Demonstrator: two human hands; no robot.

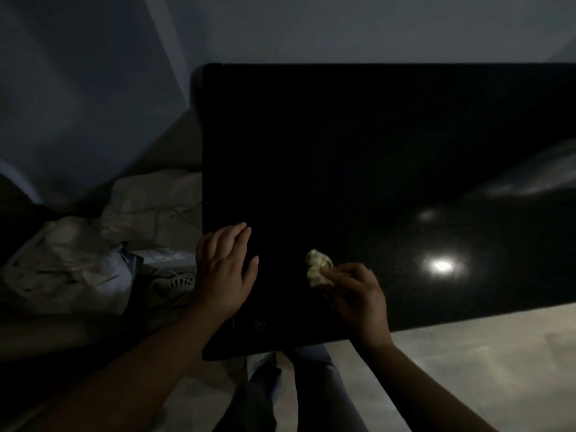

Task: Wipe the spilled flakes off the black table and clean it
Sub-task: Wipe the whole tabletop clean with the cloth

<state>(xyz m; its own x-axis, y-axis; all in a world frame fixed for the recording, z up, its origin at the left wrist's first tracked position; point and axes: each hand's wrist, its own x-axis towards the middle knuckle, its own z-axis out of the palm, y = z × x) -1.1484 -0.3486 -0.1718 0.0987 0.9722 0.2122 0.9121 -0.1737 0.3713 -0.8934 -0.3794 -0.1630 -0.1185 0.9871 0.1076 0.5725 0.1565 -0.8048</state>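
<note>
Dim room, glossy black tabletop (343,151). Right grip (355,294) pinches a crumpled pale wad (318,266) near the front edge; left grip (224,266) lies flat by the left edge. Mid-wipe I'd say. Flakes too dark to spot, so the next sweep needs overlap.

**Broad room across the counter**

The black counter (358,145) stretched bare toward its far and right edges. Near the front, the flat left hand (223,269) and the right hand (358,294), gripping a crumpled wad (318,266), blocked passage. A pale rumpled heap (93,244) crowded the counter's left side.
</note>
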